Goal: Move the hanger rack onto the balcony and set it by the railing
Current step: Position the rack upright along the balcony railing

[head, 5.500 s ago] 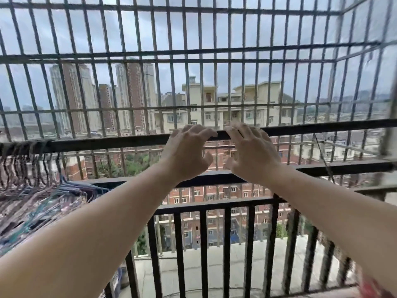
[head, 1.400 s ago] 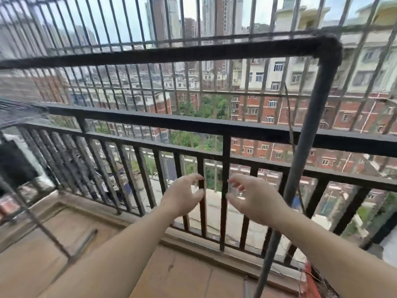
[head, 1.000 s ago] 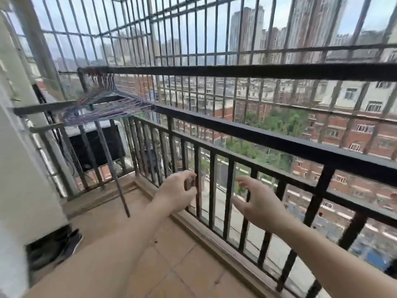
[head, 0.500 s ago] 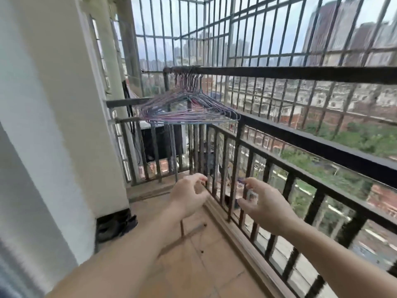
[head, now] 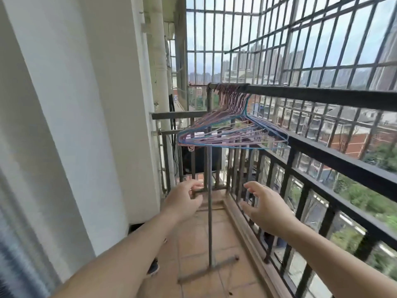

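Observation:
The hanger rack (head: 209,211) stands on the tiled balcony floor, its grey upright post rising from a foot bar to a dark top bar that runs off to the right. Several pink and blue wire hangers (head: 232,132) hang bunched at the bar's left end. The black balcony railing (head: 335,162) runs right beside the rack. My left hand (head: 184,201) hovers just left of the post, fingers loosely curled and holding nothing. My right hand (head: 264,207) floats to the post's right, fingers spread, close to the railing bars.
A white wall (head: 86,125) closes the balcony's left side. A metal security grille (head: 279,50) rises above the railing. A dark boxy unit (head: 202,160) sits behind bars at the far end. A dark shoe (head: 153,268) lies by the wall.
My view has swung left from facing out through the railing to looking along the balcony. Both hands came off the rack's top bar, dropped lower and now hang free.

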